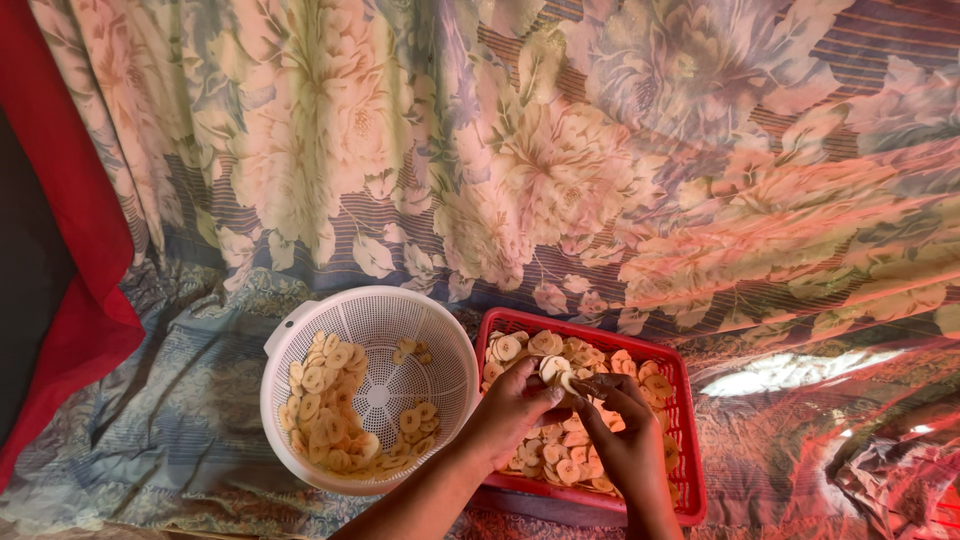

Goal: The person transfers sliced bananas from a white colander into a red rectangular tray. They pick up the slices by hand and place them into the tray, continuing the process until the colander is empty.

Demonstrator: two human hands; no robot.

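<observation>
From the head camera, the left hand (515, 405) and right hand (620, 430) meet over the red basket (688, 440), fingers pinched together on a clump of pale banana slices (556, 371). More slices fill the basket (how tightly the right one grips is hard to tell). Just left, touching it, a white colander (375, 312) holds separated slices (325, 400) on floral cloth (560, 150).
</observation>
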